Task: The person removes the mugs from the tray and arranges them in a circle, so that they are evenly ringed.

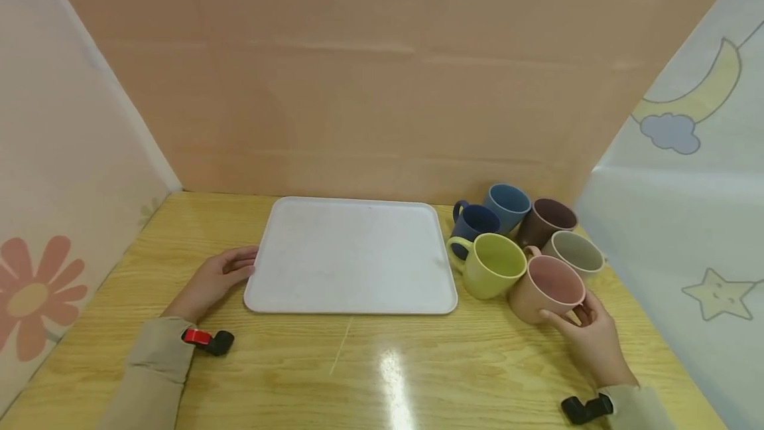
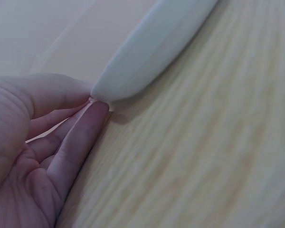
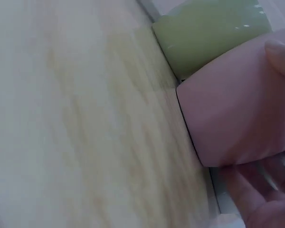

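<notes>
In the head view, a white tray (image 1: pixel 352 257) lies flat on the wooden table, left of a cluster of mugs. My left hand (image 1: pixel 217 279) rests at the tray's left edge, fingertips touching its rim; the left wrist view shows the fingers (image 2: pixel 78 142) low, close to the tabletop. My right hand (image 1: pixel 593 337) holds a pink mug (image 1: pixel 534 297) by its body, thumb on the near side and fingers round the right side. The mug stands upright, its handle turned to the back left. In the right wrist view it sits against a yellow-green mug (image 3: pixel 213 38).
Behind the pink mug stand a navy mug (image 1: pixel 477 219), a blue mug (image 1: pixel 507 201), a dark brown mug (image 1: pixel 546 217) and a grey mug (image 1: pixel 575 251), packed closely. A tan backdrop (image 1: pixel 358 85) rises behind the table, with patterned walls on both sides.
</notes>
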`<move>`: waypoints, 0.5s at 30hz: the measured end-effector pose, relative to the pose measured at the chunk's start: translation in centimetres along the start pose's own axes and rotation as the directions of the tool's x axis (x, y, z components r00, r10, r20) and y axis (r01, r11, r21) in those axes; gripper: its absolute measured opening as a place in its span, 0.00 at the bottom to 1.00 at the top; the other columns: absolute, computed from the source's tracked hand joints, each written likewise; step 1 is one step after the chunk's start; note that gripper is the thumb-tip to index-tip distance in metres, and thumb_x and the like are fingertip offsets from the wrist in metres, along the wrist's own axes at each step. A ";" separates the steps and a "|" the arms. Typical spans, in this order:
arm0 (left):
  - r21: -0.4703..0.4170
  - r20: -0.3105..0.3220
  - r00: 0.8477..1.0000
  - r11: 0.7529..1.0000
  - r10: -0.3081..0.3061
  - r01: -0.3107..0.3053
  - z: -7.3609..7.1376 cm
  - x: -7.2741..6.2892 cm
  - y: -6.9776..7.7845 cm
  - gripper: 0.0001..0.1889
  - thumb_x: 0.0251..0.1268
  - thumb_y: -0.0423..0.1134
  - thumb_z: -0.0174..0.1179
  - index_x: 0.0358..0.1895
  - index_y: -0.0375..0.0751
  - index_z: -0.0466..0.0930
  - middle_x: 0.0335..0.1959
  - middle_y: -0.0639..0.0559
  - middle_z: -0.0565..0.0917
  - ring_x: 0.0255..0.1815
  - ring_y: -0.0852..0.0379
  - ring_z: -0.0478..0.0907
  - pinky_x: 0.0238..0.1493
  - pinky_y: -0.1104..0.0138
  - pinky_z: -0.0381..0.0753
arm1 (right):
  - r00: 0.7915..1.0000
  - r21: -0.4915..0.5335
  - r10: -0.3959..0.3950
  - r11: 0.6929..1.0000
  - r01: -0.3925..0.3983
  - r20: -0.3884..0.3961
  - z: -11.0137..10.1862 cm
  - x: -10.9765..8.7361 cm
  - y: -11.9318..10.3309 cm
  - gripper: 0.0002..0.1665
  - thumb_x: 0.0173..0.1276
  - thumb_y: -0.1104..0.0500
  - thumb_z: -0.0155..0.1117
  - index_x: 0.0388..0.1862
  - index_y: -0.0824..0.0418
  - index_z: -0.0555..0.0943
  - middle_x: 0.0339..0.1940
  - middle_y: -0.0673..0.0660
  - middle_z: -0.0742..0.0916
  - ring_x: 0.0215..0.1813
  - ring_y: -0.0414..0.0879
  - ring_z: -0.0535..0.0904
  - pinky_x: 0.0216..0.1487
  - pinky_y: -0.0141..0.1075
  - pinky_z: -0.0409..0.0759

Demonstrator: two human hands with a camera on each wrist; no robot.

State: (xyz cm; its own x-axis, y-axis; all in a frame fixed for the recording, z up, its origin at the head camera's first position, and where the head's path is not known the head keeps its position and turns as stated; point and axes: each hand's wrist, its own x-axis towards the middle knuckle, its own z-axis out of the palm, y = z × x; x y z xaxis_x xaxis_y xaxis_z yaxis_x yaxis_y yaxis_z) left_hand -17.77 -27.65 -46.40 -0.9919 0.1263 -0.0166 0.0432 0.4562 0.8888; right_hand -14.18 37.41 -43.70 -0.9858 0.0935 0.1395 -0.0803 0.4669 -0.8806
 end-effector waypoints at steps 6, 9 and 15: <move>-0.001 0.004 1.000 1.000 0.020 -0.020 0.1 0.1 -0.3 0.28 0.78 0.41 0.58 0.72 0.29 0.67 0.65 0.31 0.76 0.66 0.36 0.72 0.52 0.84 0.71 | 0.999 -0.209 -0.033 0.977 0.031 -0.008 -0.1 -0.1 -1.3 0.46 0.66 0.59 0.75 0.78 0.65 0.62 0.63 0.53 0.73 0.51 0.21 0.71 0.44 0.18 0.77; 0.003 0.022 1.000 1.000 0.018 -0.018 0.3 0.2 -0.3 0.27 0.77 0.40 0.58 0.72 0.27 0.67 0.65 0.30 0.76 0.66 0.35 0.72 0.52 0.83 0.71 | 0.987 -0.252 -0.113 0.964 0.082 -0.111 0.0 -0.3 -2.6 0.44 0.65 0.62 0.75 0.76 0.67 0.64 0.61 0.55 0.74 0.49 0.23 0.71 0.41 0.17 0.77; 0.221 0.043 0.998 0.974 0.045 -0.053 -0.6 0.4 2.1 0.22 0.78 0.33 0.54 0.69 0.26 0.70 0.64 0.30 0.77 0.62 0.33 0.75 0.61 0.53 0.77 | 0.800 -0.339 -0.489 0.861 0.378 -0.347 2.1 0.7 -6.5 0.22 0.60 0.72 0.70 0.54 0.75 0.81 0.47 0.45 0.78 0.49 0.27 0.72 0.44 0.12 0.72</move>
State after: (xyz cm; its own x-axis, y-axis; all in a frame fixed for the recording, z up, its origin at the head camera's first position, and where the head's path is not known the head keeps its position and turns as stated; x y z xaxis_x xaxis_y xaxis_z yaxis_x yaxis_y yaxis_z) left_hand -18.14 -27.18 -44.24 -0.9829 0.1841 0.0036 0.1212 0.6320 0.7655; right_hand -14.62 32.65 -38.84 -0.6986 0.1520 0.6992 -0.3922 0.7359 -0.5519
